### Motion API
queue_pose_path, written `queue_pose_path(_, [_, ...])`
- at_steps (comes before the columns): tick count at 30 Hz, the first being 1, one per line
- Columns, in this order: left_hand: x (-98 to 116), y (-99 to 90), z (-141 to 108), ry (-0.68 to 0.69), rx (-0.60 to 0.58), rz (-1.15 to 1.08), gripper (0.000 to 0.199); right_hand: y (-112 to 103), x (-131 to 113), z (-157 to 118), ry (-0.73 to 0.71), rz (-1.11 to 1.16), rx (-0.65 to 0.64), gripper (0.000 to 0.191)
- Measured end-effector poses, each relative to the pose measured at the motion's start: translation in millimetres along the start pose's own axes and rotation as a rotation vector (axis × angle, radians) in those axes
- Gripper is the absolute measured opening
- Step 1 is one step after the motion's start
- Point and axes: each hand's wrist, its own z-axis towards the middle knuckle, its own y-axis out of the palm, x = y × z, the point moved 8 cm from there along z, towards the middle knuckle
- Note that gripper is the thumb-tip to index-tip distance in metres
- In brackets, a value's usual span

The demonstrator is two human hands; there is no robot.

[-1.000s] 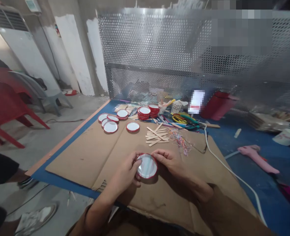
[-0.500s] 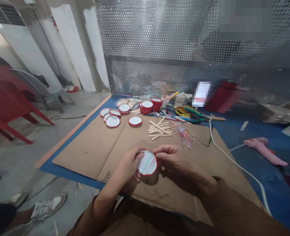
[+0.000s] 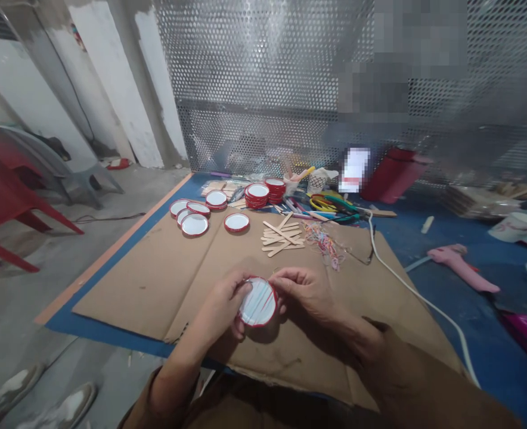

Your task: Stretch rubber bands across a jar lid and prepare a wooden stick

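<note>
Low over the cardboard, my left hand (image 3: 228,304) grips a red-rimmed jar lid (image 3: 259,302) by its left edge. The lid's white inside faces up, with several thin coloured strands lying across it. At the lid's upper right rim, my right hand (image 3: 300,289) is closed in a pinch; whatever sits between its fingertips is too small to make out. Ahead of the hands are a loose pile of wooden craft sticks (image 3: 284,234) and a tangle of coloured strands (image 3: 326,241).
More lids lie singly (image 3: 236,223) and in stacks (image 3: 257,195) at the back of the cardboard sheet (image 3: 133,292). Green-handled scissors (image 3: 346,205) are behind the sticks. A white cable (image 3: 413,289) and a pink glue gun (image 3: 462,268) occupy the right side. Perforated metal (image 3: 254,71) stands behind.
The view has shifted slightly, so most things appear further left. Both hands keep their hold at the lid, and the right fingers remain pinched at its rim.
</note>
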Motion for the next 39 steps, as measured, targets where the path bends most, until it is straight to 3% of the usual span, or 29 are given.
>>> queue_pose_path(3, [-4.3, 0.7, 0.1, -0.009, -0.015, 0.063, 0.035, 8.3, -5.0, -4.0, -0.017, -0.074, -0.073, 0.049])
queue_pose_path(6, [5.3, -11.1, -2.1, 0.191, 0.108, 0.073, 0.043, 13.7, -9.8, -1.6, -0.062, -0.175, -0.094, 0.054])
queue_pose_path(8, [15.6, -27.4, -10.7, 0.387, 0.306, 0.073, 0.047, 10.2, -12.4, 5.7, -0.092, -0.289, -0.026, 0.044])
queue_pose_path(10, [19.1, -41.3, -21.8, 0.501, 0.488, 0.046, 0.041, 4.2, -15.9, 15.3, -0.111, -0.425, 0.051, 0.043])
queue_pose_path(12, [18.8, -49.5, -30.3, 0.55, 0.594, -0.02, 0.032, -5.3, -23.9, 24.1, -0.137, -0.558, 0.146, 0.04])
queue_pose_path(14, [18.4, -52.7, -34.6, 0.563, 0.624, -0.092, 0.026, -19.0, -39.3, 29.4, -0.186, -0.729, 0.287, 0.033])
queue_pose_path(16, [17.7, -50.6, -33.0, 0.527, 0.575, -0.14, 0.024, -32.8, -57.7, 32.1, -0.234, -0.919, 0.433, 0.026])
queue_pose_path(19, [13.7, -39.0, -23.8, 0.392, 0.386, -0.192, 0.024, -46.6, -75.4, 39.9, -0.232, -1.178, 0.538, 0.017])
queue_pose_path(23, [14.0, -22.7, -17.6, 0.309, 0.172, -0.214, 0.025, -55.5, -76.9, 56.6, -0.128, -1.397, 0.541, 0.016])
queue_pose_path(30, [19.2, -12.5, -15.4, 0.304, 0.087, -0.213, 0.027, -56.5, -81.3, 63.1, -0.035, -1.458, 0.502, 0.021])
queue_pose_path(34, [18.2, -7.0, -14.2, 0.253, 0.048, -0.265, 0.035, -32.3, -85.7, 44.2, -0.095, -1.313, 0.446, 0.013])
queue_pose_path(37, [21.0, -4.1, -13.1, 0.257, 0.011, -0.332, 0.054, 11.2, -66.9, 23.6, -0.13, -1.166, 0.278, 0.018])
queue_pose_path(39, [24.0, -3.0, -13.4, 0.286, -0.014, -0.316, 0.048, 41.0, -51.0, 8.6, -0.151, -1.114, 0.19, 0.019])
